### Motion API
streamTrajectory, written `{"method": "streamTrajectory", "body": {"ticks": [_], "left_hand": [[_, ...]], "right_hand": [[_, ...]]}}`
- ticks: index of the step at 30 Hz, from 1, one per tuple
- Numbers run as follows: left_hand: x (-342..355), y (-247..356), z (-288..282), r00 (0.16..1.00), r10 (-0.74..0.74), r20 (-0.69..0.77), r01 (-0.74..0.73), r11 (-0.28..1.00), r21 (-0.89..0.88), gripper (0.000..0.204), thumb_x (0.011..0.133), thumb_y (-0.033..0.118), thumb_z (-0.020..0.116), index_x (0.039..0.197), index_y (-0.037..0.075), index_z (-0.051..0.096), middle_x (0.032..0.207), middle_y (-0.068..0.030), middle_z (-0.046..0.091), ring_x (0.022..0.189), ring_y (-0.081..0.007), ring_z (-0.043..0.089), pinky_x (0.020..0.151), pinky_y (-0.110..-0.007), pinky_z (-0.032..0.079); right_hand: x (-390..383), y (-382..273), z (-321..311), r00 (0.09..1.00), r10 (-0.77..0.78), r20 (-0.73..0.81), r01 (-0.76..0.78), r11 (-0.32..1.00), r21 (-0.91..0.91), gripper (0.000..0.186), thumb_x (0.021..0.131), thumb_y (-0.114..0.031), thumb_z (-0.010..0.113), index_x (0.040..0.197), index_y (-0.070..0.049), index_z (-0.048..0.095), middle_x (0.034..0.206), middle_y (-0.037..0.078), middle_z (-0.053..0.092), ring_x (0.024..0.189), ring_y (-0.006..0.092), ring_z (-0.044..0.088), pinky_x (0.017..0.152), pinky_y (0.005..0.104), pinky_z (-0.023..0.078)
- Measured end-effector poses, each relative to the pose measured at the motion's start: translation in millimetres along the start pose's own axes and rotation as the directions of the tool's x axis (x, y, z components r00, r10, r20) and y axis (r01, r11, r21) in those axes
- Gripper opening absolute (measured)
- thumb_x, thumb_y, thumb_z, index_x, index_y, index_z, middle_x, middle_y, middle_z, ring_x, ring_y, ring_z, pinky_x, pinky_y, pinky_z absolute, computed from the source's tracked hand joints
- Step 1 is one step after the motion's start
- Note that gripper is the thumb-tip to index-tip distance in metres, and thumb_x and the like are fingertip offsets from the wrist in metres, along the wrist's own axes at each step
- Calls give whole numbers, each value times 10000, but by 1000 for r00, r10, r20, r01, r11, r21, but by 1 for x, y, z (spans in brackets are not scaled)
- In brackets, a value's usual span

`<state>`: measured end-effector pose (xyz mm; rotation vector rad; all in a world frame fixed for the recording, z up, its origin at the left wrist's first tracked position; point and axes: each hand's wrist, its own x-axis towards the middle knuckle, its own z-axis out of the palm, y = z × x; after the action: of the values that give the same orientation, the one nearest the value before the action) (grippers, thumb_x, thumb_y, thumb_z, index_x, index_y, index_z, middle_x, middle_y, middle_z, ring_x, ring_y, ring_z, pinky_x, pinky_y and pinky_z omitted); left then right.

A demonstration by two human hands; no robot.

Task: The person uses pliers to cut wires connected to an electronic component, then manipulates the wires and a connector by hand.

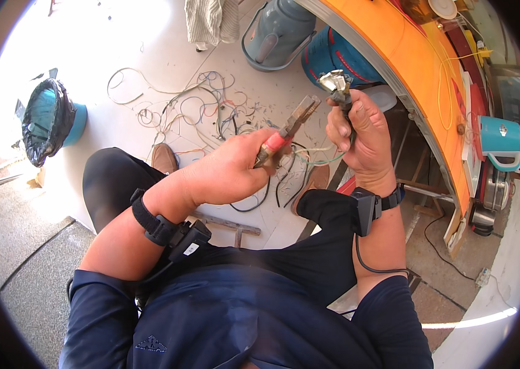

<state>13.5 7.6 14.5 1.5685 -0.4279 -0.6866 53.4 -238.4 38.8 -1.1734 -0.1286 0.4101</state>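
Your left hand [232, 167] closes round red-handled pliers [297, 119], tip slanting upper right, near but apart from the metal-topped fitting [336, 82] your right hand [365, 132] pinches roughly upright, right of upper centre.

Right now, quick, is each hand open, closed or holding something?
Left hand: closed, holding red-handled pliers.
Right hand: closed, holding a dark fitting with shiny metal pieces; exact kind unclear.
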Motion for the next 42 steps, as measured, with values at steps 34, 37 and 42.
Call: {"method": "streamTrajectory", "body": {"ticks": [34,37,42], "left_hand": [[7,-4,15,936,86,-341,80,891,446,592,770,-78,504,1356,-56,422,1185,-289,530,1087,-475,553,935,-494,467],[6,-7,13,934,79,-348,86,897,434,576,764,-78,471,1337,-26,457,1193,-277,543,1092,-483,545,935,-496,460],[6,-1,10,944,37,-327,126,878,461,521,767,-68,485,1286,-20,497,1136,-270,571,1068,-476,555,920,-493,465]], "right_hand": [[-2,8,20,954,-290,-77,161,712,-683,356,936,-10,649,1287,19,602,983,44,659,815,100,626,727,241,528],[-2,8,20,953,-300,-45,180,679,-712,368,930,-9,658,1294,12,606,977,43,649,798,97,626,718,242,533],[-3,8,19,958,-281,-51,158,670,-725,374,932,-21,660,1302,-2,611,959,39,644,766,91,623,681,236,526]]}}
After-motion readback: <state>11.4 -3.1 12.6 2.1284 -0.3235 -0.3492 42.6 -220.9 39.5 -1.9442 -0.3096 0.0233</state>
